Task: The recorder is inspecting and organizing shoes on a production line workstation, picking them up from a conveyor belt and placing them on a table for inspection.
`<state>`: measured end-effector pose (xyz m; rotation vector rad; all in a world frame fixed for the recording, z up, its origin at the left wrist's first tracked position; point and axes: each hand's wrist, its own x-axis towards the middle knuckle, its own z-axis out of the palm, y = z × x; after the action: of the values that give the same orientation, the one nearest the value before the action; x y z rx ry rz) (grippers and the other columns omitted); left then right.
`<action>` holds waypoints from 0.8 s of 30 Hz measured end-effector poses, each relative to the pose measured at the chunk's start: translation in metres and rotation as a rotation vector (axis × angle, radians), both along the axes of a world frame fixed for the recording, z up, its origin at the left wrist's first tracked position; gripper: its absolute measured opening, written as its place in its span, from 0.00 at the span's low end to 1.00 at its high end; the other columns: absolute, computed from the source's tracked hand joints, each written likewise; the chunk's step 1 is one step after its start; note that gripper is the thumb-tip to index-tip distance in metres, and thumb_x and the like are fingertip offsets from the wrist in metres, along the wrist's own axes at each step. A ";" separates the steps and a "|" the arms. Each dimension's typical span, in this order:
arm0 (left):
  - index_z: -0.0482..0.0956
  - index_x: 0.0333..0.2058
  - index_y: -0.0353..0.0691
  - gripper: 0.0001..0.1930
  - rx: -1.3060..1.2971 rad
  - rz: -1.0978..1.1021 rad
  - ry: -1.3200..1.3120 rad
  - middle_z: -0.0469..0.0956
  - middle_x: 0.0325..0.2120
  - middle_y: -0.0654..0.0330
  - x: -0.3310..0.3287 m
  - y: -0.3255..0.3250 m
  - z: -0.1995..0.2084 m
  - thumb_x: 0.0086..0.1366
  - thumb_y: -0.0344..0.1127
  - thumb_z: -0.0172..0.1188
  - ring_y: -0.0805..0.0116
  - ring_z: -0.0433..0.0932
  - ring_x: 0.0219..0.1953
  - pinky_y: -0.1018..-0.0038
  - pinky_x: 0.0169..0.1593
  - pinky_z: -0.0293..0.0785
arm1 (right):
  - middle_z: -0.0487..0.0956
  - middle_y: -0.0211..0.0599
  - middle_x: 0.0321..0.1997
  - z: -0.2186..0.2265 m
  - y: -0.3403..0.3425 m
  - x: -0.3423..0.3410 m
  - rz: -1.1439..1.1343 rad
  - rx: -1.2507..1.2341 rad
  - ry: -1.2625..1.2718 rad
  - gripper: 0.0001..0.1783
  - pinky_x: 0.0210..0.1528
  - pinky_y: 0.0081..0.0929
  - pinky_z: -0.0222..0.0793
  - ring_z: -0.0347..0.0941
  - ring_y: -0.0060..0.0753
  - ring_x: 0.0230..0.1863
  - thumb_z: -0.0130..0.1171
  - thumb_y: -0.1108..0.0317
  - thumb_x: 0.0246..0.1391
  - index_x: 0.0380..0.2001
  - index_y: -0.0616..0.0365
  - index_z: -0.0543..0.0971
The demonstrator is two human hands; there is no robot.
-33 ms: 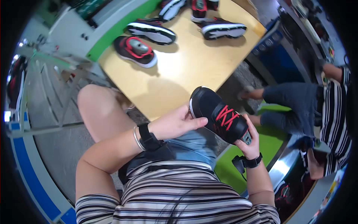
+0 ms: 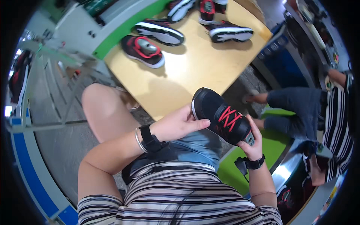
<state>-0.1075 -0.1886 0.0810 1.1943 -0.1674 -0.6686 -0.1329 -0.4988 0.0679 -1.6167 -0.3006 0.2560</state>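
Between the person's lap point(image 2: 198, 146) and the pale wooden surface point(image 2: 195, 75), a black sneaker point(image 2: 216, 108) with red laces point(image 2: 229, 119) is held up in both hands, toe toward the surface. The left hand point(image 2: 179, 124) has its grip pinching the forefoot, thumb along the side; the right hand point(image 2: 254, 144) has its grip closed around the heel. The step in hand looks like steadying the shoe for a close look. Turning it would call for one grip to loosen while the other bears the weight. More sneakers point(image 2: 143, 51) lie on the surface, some with soles showing.

Near tabletop point(image 2: 191, 65) passable, shoes point(image 2: 159, 33) beyond; seemingly crowded
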 end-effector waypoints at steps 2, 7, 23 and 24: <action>0.44 0.72 0.45 0.47 0.100 0.193 -0.175 0.63 0.64 0.53 -0.012 0.019 0.011 0.64 0.28 0.68 0.64 0.69 0.61 0.66 0.62 0.71 | 0.70 0.50 0.68 0.000 0.017 0.012 0.039 0.086 0.133 0.49 0.70 0.35 0.59 0.68 0.38 0.67 0.74 0.62 0.46 0.69 0.66 0.63; 0.54 0.71 0.37 0.44 0.577 0.373 -0.251 0.69 0.56 0.52 -0.003 0.099 -0.007 0.63 0.35 0.71 0.71 0.74 0.52 0.74 0.53 0.73 | 0.76 0.38 0.55 -0.010 0.123 0.076 -0.073 0.034 0.264 0.30 0.62 0.28 0.66 0.72 0.30 0.57 0.71 0.66 0.53 0.58 0.62 0.75; 0.73 0.56 0.34 0.44 1.059 -0.005 -0.573 0.80 0.45 0.44 0.050 0.083 0.006 0.47 0.59 0.74 0.44 0.76 0.52 0.56 0.58 0.67 | 0.65 0.51 0.60 -0.006 0.147 0.076 -0.012 -0.431 -0.242 0.49 0.68 0.39 0.60 0.63 0.54 0.64 0.77 0.64 0.40 0.66 0.56 0.63; 0.73 0.57 0.34 0.44 1.049 -0.019 -0.571 0.80 0.45 0.45 0.052 0.080 0.008 0.47 0.58 0.74 0.44 0.76 0.52 0.55 0.57 0.68 | 0.64 0.50 0.62 -0.004 0.145 0.074 0.032 -0.451 -0.184 0.49 0.70 0.38 0.55 0.60 0.51 0.67 0.76 0.60 0.45 0.67 0.57 0.61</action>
<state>-0.0554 -0.1090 0.0886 2.3892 -0.3220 -0.3947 -0.0587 -0.3538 0.0642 -2.0877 -0.4319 0.2085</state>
